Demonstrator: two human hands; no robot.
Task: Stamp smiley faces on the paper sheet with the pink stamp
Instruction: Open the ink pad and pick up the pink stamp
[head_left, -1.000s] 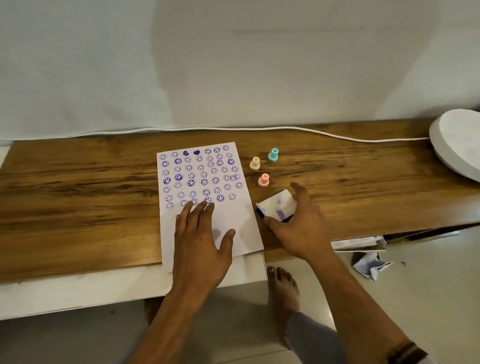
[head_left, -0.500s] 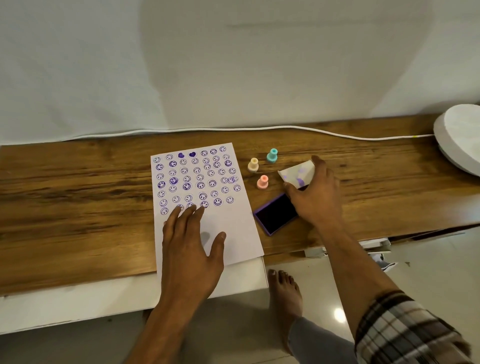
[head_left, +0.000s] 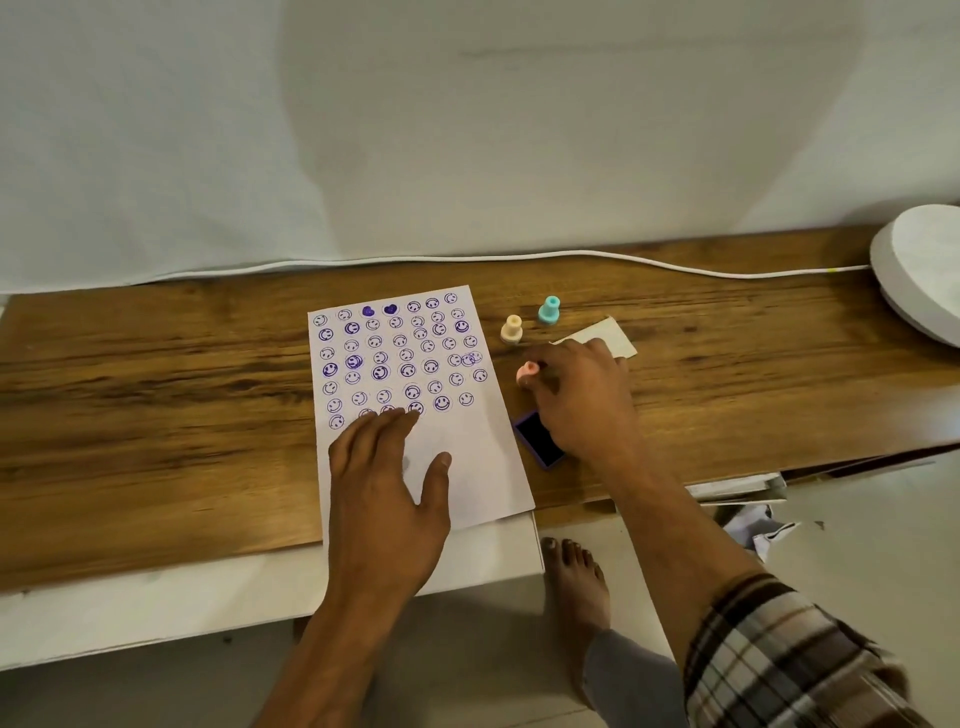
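A white paper sheet (head_left: 467, 467) lies on the wooden desk (head_left: 156, 415), its upper part covered with rows of purple smiley prints and two hearts. My left hand (head_left: 387, 467) rests flat on the sheet's lower half, fingers spread. My right hand (head_left: 576, 395) closes its fingers around the small pink stamp (head_left: 528, 371), which stands just right of the sheet. The open purple ink pad (head_left: 539, 439) lies below that hand, partly hidden by the wrist.
A cream stamp (head_left: 512, 329) and a teal stamp (head_left: 548, 310) stand behind the pink one. The pad's white lid (head_left: 605, 335) lies beyond my right hand. A white cable (head_left: 675, 267) runs along the back edge to a round white object (head_left: 919, 270) at far right.
My right hand set the pad's lid down behind the stamps, then moved left onto the pink stamp. The ink pad now lies uncovered. My left hand stayed on the sheet.
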